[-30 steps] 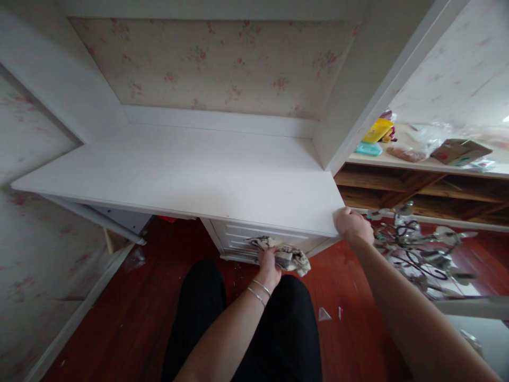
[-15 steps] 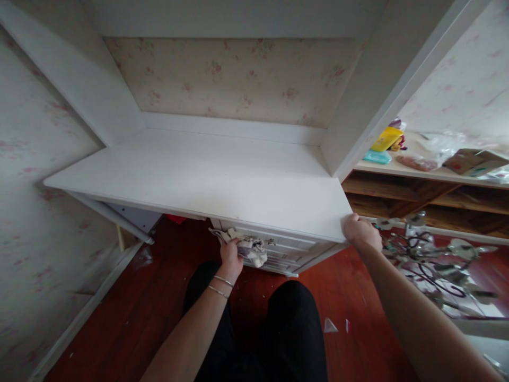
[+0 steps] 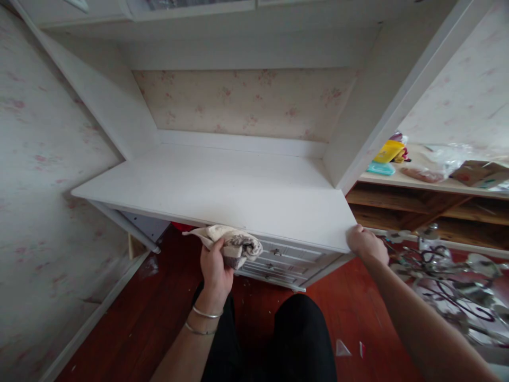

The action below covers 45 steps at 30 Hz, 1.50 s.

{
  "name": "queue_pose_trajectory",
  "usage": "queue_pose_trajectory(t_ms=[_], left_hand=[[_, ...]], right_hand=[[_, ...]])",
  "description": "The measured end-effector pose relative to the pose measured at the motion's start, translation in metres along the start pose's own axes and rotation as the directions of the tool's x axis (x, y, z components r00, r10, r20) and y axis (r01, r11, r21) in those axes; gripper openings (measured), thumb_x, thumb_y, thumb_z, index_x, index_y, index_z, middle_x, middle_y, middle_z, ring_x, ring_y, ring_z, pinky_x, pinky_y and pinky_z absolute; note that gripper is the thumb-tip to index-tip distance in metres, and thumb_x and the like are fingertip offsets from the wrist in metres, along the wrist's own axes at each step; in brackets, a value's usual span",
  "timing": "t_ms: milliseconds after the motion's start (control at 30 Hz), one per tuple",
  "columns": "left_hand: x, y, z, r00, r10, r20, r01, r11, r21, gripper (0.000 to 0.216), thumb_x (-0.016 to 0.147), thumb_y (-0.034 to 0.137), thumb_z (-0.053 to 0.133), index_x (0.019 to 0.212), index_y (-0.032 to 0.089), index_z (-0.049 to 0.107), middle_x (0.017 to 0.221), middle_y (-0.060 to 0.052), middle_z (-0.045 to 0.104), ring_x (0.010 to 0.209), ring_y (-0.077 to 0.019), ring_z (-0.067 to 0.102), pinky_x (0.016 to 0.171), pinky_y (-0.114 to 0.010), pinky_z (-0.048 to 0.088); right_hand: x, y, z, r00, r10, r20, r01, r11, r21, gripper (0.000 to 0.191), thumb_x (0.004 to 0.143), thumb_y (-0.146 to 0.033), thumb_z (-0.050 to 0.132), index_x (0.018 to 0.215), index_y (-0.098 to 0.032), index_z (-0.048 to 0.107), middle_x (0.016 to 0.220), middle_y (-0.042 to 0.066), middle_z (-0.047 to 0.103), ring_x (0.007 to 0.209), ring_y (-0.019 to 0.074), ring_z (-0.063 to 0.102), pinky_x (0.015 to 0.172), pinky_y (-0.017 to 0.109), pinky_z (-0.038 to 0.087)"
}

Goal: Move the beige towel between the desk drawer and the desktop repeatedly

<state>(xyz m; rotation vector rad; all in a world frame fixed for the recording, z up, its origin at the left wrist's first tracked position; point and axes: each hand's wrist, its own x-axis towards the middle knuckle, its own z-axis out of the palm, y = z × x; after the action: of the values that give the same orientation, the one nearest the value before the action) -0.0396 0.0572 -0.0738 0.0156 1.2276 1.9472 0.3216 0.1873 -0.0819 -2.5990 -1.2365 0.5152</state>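
Observation:
My left hand (image 3: 215, 268) is closed around a crumpled beige and grey cloth (image 3: 233, 245), held just below the front edge of the white desk top (image 3: 222, 188). Behind the cloth are the white drawers (image 3: 284, 257) under the desk. My right hand (image 3: 366, 245) grips the desk's front right corner, fingers curled over the edge. Two thin bangles circle my left wrist.
White side panels and a floral wallpapered back wall enclose the desk. A wooden shelf (image 3: 429, 185) to the right carries a yellow packet (image 3: 388, 152), bags and a cardboard box. A metal chandelier (image 3: 445, 276) lies on the red floor at right, with small scraps nearby.
My left hand has carried the cloth leftward along the drawer front and up toward the desk edge. My right hand stays on the corner. The view has tilted upward.

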Motion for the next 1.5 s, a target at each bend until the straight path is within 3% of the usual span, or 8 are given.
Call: queue_pose_trajectory(t_ms=[100, 267, 367, 467, 600, 900, 1233, 1500], left_hand=[[0.005, 0.020, -0.003, 0.908, 0.418, -0.023, -0.408, 0.895, 0.181, 0.044, 0.078, 0.019, 0.072, 0.120, 0.025, 0.062, 0.121, -0.004, 0.069, 0.105, -0.0192, 0.069, 0.089, -0.033, 0.057], [0.035, 0.044, 0.019, 0.456, 0.805, 0.378, -0.854, 0.276, 0.442, 0.034, 0.082, 0.017, 0.064, 0.115, 0.022, 0.065, 0.115, -0.005, 0.070, 0.111, -0.0202, 0.065, 0.104, -0.036, 0.049], [0.064, 0.045, 0.050, 0.138, 0.628, 0.766, -0.972, -0.062, 0.226, 0.045, 0.083, 0.006, 0.051, 0.123, 0.021, 0.064, 0.128, -0.007, 0.067, 0.125, -0.0206, 0.058, 0.111, -0.038, 0.044], [0.094, 0.034, 0.077, -0.015, 0.089, 0.996, -0.978, -0.209, 0.004, 0.058, 0.082, 0.001, 0.044, 0.130, 0.025, 0.064, 0.139, -0.005, 0.062, 0.133, -0.0210, 0.052, 0.115, -0.043, 0.040], [0.118, 0.014, 0.089, 0.058, -0.333, 0.941, -0.927, -0.368, -0.074, 0.062, 0.084, 0.003, 0.045, 0.134, 0.034, 0.063, 0.150, -0.002, 0.053, 0.142, -0.0287, 0.044, 0.117, -0.059, 0.031], [0.119, 0.003, 0.096, 0.213, -0.277, 0.937, -0.869, -0.492, 0.052, 0.066, 0.087, 0.005, 0.040, 0.141, 0.039, 0.057, 0.155, 0.001, 0.048, 0.147, -0.0326, 0.036, 0.118, -0.064, 0.022], [0.162, 0.065, 0.085, 0.276, -0.137, 0.951, -0.958, -0.124, 0.260, 0.070, 0.071, 0.018, 0.050, 0.141, 0.020, 0.058, 0.156, -0.005, 0.045, 0.143, -0.0247, 0.043, 0.122, -0.041, 0.031], [0.225, 0.075, 0.041, 0.738, 0.045, 0.673, -0.577, -0.474, 0.665, 0.054, 0.097, 0.035, 0.034, 0.145, 0.018, 0.051, 0.158, -0.016, 0.040, 0.147, -0.0348, 0.035, 0.116, -0.070, 0.023]], right_hand=[[-0.002, -0.001, -0.001, 1.000, -0.001, 0.004, 0.001, 1.000, -0.002, 0.072, 0.100, -0.048, 0.017, 0.136, -0.004, 0.062, 0.132, 0.031, 0.059, 0.128, 0.0444, 0.054, 0.100, 0.056, 0.048], [0.000, 0.000, 0.000, 1.000, -0.001, -0.003, 0.001, 1.000, -0.006, 0.071, 0.100, -0.048, 0.019, 0.134, -0.004, 0.063, 0.130, 0.031, 0.060, 0.125, 0.0436, 0.057, 0.099, 0.056, 0.049], [0.003, 0.002, 0.001, 1.000, -0.002, -0.015, 0.002, 1.000, -0.003, 0.069, 0.100, -0.047, 0.020, 0.133, -0.004, 0.063, 0.130, 0.031, 0.060, 0.123, 0.0427, 0.058, 0.098, 0.055, 0.050], [0.004, 0.002, 0.001, 1.000, -0.006, -0.007, 0.006, 1.000, 0.000, 0.070, 0.100, -0.048, 0.019, 0.135, -0.005, 0.062, 0.131, 0.030, 0.060, 0.124, 0.0427, 0.057, 0.099, 0.055, 0.049], [0.004, 0.002, 0.000, 1.000, 0.004, 0.008, -0.004, 1.000, 0.012, 0.069, 0.100, -0.048, 0.017, 0.137, -0.010, 0.061, 0.130, 0.028, 0.061, 0.126, 0.0420, 0.056, 0.099, 0.056, 0.048], [0.006, -0.003, -0.005, 1.000, -0.009, 0.020, 0.009, 0.999, -0.034, 0.067, 0.100, -0.046, 0.018, 0.133, -0.011, 0.065, 0.129, 0.026, 0.063, 0.125, 0.0394, 0.058, 0.099, 0.051, 0.048], [0.009, -0.016, -0.006, 1.000, -0.004, 0.003, 0.004, 1.000, -0.024, 0.054, 0.095, -0.034, 0.034, 0.127, -0.007, 0.068, 0.125, 0.027, 0.065, 0.117, 0.0393, 0.063, 0.095, 0.050, 0.052], [0.021, -0.012, 0.002, 0.999, -0.024, -0.045, 0.025, 1.000, 0.008, 0.060, 0.099, -0.039, 0.025, 0.117, -0.005, 0.072, 0.116, 0.028, 0.068, 0.115, 0.0400, 0.064, 0.095, 0.050, 0.052]])
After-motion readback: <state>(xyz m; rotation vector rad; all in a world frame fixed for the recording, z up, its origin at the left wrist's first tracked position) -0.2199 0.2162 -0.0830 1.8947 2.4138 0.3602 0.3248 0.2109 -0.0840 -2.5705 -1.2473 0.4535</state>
